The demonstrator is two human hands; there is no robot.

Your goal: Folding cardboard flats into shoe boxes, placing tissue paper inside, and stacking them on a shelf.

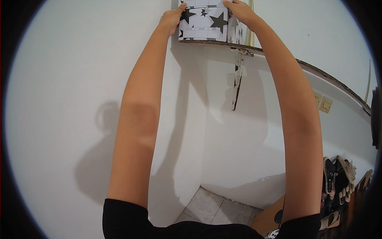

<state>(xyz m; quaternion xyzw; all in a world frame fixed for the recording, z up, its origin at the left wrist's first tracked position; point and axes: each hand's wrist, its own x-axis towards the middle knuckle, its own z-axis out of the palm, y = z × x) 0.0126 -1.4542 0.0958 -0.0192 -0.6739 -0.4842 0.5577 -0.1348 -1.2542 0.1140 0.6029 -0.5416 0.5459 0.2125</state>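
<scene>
High in front of me, two white shoe boxes with black stars are stacked on a wall shelf. Only a strip of the upper shoe box (205, 3) shows at the picture's top edge. The lower shoe box (203, 20) rests on the shelf (217, 43), its front printed with a blank label grid. My left hand (172, 19) is at the left side of the stack, thumb at the upper box's lower front corner. On the right, my right hand (241, 12) grips the upper box's edge with its thumb in front. The other fingers of both hands are mostly hidden.
A white wall rises close on my left. Below the shelf hangs a chipped metal bracket (237, 79). Wall switches (325, 104) sit under the shelf at right. Several shoes (338, 175) are piled at the lower right, beside a brown panel (268, 217). Grey floor tiles (203, 205) lie below.
</scene>
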